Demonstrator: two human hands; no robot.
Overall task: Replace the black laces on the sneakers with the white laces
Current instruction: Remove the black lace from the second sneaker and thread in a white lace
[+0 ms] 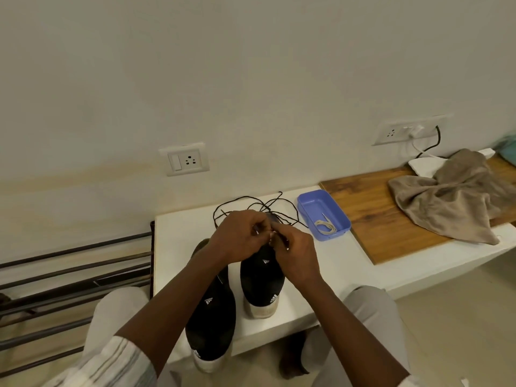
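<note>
Sneakers, two black ones with pale soles, stand side by side on the white tabletop (178, 233), toes toward the wall: the left sneaker (210, 311) juts over the near edge, the right sneaker (261, 283) sits fully on the surface. Both forearms reach forward from the lap and converge over the front of the right sneaker. The left hand (240, 236) is curled, knuckles up, fingers bunched to a pinch; the right hand (297, 254) meets it, fingertips pressed close against the left's. Something small and pale is caught between the fingertips, too hidden to name for certain. Black laces (251, 203) lie in loose loops on the tabletop just beyond the hands. To the right, a blue plastic tray (307, 198) holds a coil of white laces (325, 226). Further right a wooden board (371, 216) carries a crumpled brown cloth (452, 199).
</note>
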